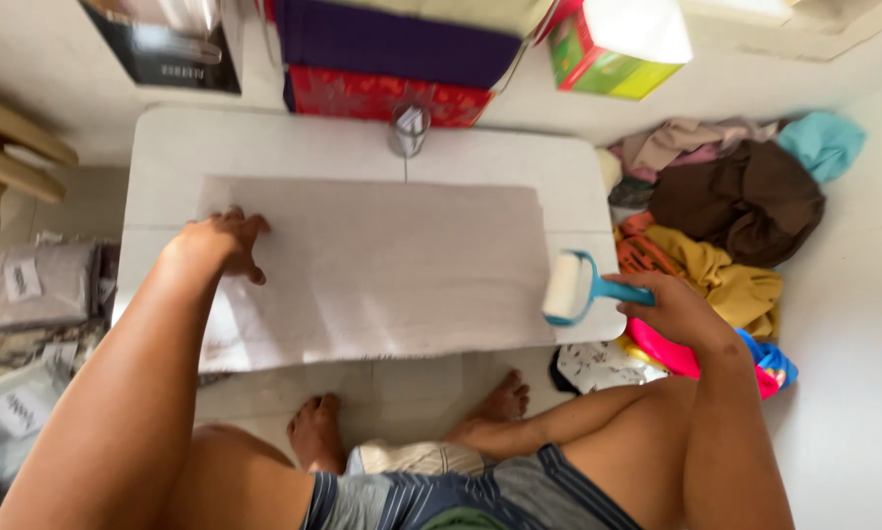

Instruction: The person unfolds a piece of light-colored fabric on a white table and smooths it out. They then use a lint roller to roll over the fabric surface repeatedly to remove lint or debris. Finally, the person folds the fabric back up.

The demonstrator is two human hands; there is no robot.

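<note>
A pale grey folded cloth (382, 265) lies flat across a low white table (264, 142). My left hand (227, 240) presses down on the cloth's left part, fingers curled on the fabric. My right hand (674, 306) grips the blue handle of a lint roller (570, 288). The roller's white drum sits at the cloth's right edge, near the table's front right corner.
A pile of coloured clothes (726, 216) lies on the floor to the right. Purple and red boxes (387, 69) and a small metal can (409, 128) stand at the table's far side. Packaged fabrics (29, 294) are stacked on the left. My bare feet (412, 417) rest under the table's near edge.
</note>
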